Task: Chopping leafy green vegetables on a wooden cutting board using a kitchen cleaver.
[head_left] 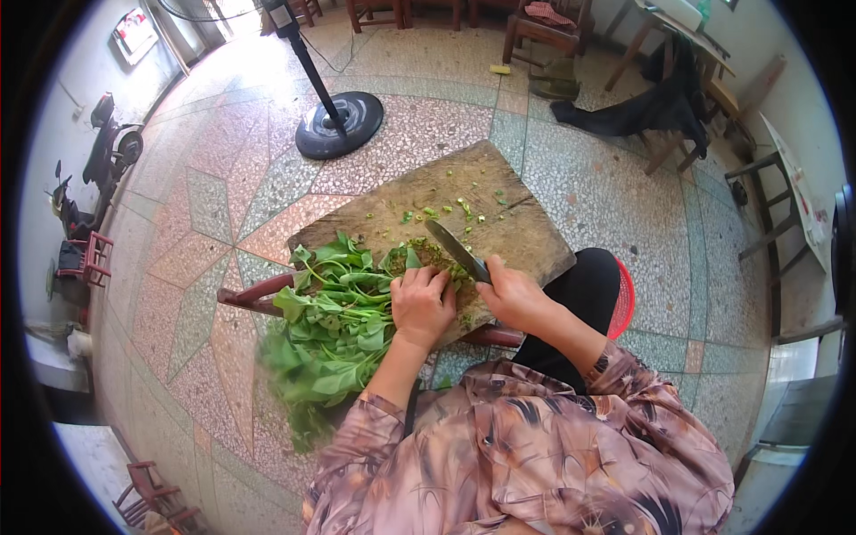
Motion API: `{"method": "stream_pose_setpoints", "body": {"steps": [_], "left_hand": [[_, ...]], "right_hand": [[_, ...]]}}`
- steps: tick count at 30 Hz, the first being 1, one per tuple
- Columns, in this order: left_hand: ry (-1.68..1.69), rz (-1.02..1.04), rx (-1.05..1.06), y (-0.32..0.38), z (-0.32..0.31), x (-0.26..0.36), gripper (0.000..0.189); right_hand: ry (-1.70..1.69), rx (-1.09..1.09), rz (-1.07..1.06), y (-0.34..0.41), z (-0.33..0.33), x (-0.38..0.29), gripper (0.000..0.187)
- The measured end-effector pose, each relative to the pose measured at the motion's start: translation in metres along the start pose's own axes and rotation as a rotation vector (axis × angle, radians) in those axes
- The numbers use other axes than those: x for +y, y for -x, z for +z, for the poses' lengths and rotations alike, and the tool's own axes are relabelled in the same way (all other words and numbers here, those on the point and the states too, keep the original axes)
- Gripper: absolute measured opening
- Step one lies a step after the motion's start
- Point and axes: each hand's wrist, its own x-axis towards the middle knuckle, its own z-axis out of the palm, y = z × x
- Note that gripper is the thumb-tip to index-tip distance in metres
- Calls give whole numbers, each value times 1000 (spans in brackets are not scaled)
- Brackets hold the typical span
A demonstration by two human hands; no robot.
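A large bunch of leafy green vegetables lies across the left side of a worn wooden cutting board and hangs over its edge. My left hand presses on the stems with curled fingers. In my right hand is the dark handle of a kitchen knife, its blade pointing up and to the left, just beyond my left fingertips. Chopped green bits gather beside the blade, and small cut stem pieces are scattered farther up the board. The stem ends beneath my left hand are hidden.
Under the board shows a reddish wooden stool. A red plastic basket stands by my right knee. Beyond the board is a pedestal fan's round base. Dark cloth drapes over furniture at right; a scooter is parked at left.
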Motion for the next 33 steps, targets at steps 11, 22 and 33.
{"method": "stream_pose_setpoints", "body": {"steps": [11, 22, 33], "left_hand": [[-4, 21, 10, 7, -1, 0, 15], [-4, -26, -3, 1, 1, 4, 11], [14, 10, -15, -2, 1, 0, 11]], "right_hand": [[-394, -77, 255, -10, -12, 6, 27], [-74, -40, 35, 8, -6, 8, 29], [138, -15, -68, 1, 6, -6, 24]]}}
